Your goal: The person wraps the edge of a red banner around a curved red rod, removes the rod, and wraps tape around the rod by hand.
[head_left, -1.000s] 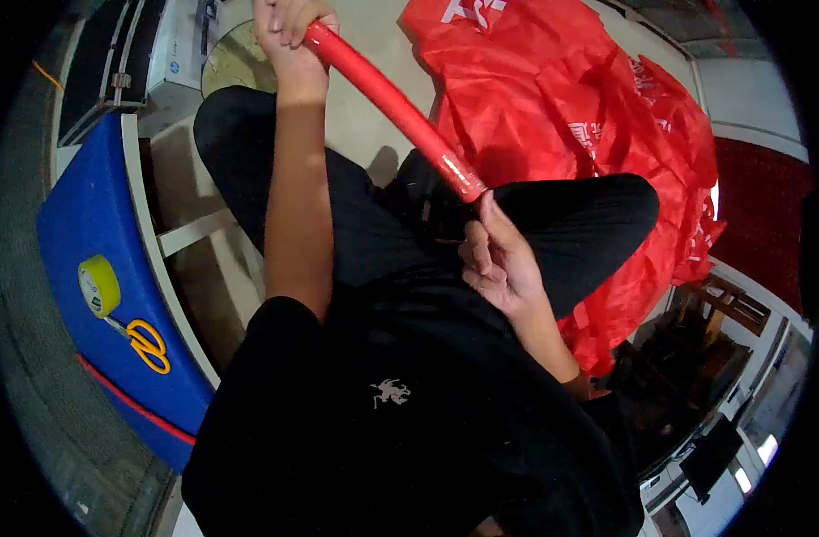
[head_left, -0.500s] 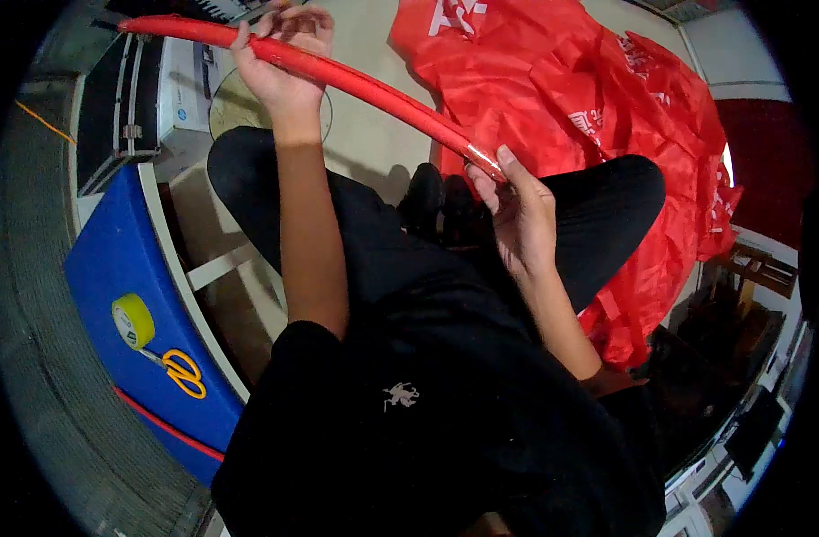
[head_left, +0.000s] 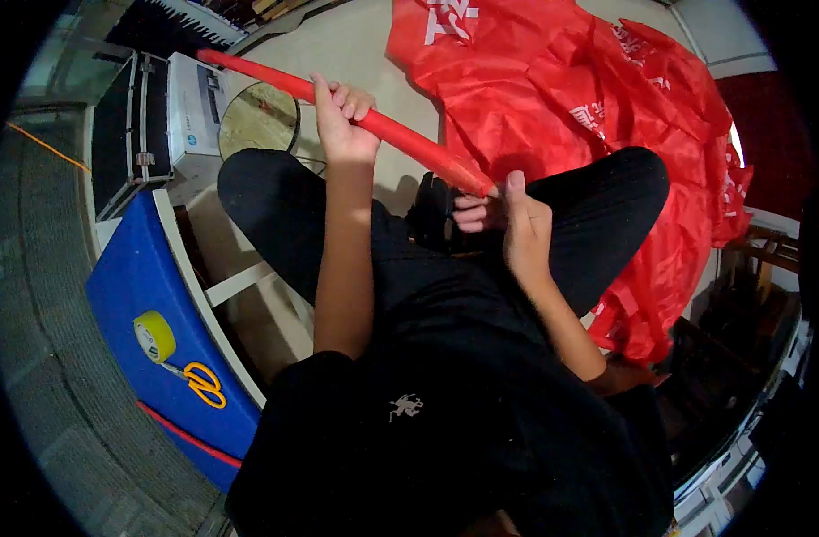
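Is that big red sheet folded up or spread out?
Spread out, though rumpled: the red sheet lies loose over a wide area, covered in uneven creases.

L: tape roll point(head_left: 154, 336) & scissors point(head_left: 204, 386) on bench point(head_left: 130, 277); case point(head_left: 125, 134) L of box point(head_left: 187, 112), both fwd of bench. Ctr: rod point(head_left: 411, 141), mostly L of cloth point(head_left: 553, 98) on floor point(head_left: 365, 54).

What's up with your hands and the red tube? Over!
Left hand holding red tube, right hand at its lower end. Tube slanting. Red cloth spread close by, nothing visibly blocking.
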A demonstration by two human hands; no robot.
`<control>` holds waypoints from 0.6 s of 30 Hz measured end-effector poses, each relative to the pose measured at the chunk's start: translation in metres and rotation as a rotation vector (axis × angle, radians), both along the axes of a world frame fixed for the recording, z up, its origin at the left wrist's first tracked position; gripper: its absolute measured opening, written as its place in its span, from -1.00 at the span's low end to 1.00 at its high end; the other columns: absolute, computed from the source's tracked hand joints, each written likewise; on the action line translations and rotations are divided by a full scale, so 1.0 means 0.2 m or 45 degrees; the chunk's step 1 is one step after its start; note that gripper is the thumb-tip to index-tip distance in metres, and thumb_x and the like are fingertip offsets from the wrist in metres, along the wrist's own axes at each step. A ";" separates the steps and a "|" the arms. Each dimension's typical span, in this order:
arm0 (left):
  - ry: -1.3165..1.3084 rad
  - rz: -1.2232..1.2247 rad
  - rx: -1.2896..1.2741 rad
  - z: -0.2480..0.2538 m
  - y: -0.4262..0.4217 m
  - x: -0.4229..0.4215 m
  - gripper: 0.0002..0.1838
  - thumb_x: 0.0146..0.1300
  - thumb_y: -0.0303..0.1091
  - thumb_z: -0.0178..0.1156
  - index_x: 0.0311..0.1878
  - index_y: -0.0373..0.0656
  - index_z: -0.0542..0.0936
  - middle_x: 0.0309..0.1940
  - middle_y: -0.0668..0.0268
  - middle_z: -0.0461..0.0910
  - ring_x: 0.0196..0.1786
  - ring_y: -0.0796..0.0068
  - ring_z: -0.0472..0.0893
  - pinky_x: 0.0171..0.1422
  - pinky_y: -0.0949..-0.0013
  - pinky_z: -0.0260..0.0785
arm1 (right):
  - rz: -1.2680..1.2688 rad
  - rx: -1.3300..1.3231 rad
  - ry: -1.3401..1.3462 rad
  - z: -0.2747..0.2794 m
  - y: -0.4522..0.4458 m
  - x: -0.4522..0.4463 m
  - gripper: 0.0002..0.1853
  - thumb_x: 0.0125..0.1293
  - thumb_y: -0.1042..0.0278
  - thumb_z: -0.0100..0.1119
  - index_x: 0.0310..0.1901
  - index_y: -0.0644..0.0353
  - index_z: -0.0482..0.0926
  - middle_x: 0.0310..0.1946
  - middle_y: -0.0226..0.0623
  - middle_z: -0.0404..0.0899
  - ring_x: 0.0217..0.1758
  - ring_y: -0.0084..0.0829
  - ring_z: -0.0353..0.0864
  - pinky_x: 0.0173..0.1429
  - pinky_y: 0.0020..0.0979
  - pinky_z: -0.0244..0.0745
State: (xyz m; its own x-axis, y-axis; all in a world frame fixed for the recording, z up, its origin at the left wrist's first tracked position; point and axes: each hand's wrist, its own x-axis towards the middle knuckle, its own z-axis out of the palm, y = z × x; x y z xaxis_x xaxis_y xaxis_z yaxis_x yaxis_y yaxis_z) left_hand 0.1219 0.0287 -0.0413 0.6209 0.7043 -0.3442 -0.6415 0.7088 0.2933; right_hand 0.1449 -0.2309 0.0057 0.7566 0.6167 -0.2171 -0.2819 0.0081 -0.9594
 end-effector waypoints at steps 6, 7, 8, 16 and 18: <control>-0.592 -0.177 0.226 0.12 0.07 0.02 -0.59 0.52 -0.02 0.03 -0.38 -0.12 0.40 -0.68 0.52 0.17 -0.73 0.68 0.12 -0.71 0.57 0.03 | -0.031 0.448 1.340 0.00 0.01 -0.02 -0.30 0.56 -0.18 -0.26 0.15 0.45 0.47 -0.26 0.09 0.70 -0.35 -0.36 0.77 -0.37 -0.55 0.73; -0.594 -0.177 0.226 0.13 0.08 0.04 -0.59 0.52 -0.02 0.03 -0.38 -0.12 0.40 -0.68 0.52 0.17 -0.73 0.68 0.12 -0.71 0.57 0.03 | -0.031 0.448 1.338 -0.01 0.01 -0.04 -0.30 0.56 -0.18 -0.26 0.15 0.45 0.47 -0.26 0.09 0.70 -0.35 -0.36 0.77 -0.37 -0.55 0.73; -0.882 -0.292 0.166 0.15 0.09 0.06 -0.60 0.52 -0.01 0.04 -0.36 -0.11 0.41 -0.69 0.52 0.16 -0.74 0.70 0.10 -0.73 0.57 0.01 | 0.032 0.584 1.487 -0.03 0.01 -0.06 -0.31 0.55 -0.20 -0.23 0.20 0.40 0.45 -0.23 0.05 0.70 -0.35 -0.40 0.77 -0.34 -0.54 0.74; -0.289 -0.170 0.254 0.18 0.11 0.06 -0.65 0.52 -0.08 0.06 -0.35 -0.10 0.38 -0.64 0.53 0.19 -0.68 0.70 0.14 -0.64 0.59 0.05 | 0.251 -0.105 -0.153 0.04 -0.03 -0.01 -0.51 0.48 0.01 0.02 0.18 0.28 0.52 -0.29 -0.09 0.71 -0.48 -0.39 0.69 -0.39 -0.44 0.62; -0.059 -0.121 0.127 0.13 0.10 0.04 -0.66 0.51 -0.13 0.09 -0.35 -0.11 0.33 -0.62 0.51 0.19 -0.65 0.69 0.18 -0.57 0.58 0.15 | 0.327 -0.307 -1.146 0.09 -0.07 0.06 -0.68 0.27 0.33 0.33 0.02 0.25 0.65 -0.29 -0.09 0.70 -0.44 -0.36 0.69 -0.33 -0.39 0.58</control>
State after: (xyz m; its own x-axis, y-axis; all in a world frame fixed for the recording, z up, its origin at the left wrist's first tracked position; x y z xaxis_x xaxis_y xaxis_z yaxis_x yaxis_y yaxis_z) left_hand 0.1306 0.0483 -0.0156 0.6999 0.6710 -0.2445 -0.5876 0.7357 0.3370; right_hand 0.1568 -0.2446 0.0236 0.5497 0.8014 0.2355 0.5941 -0.1769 -0.7847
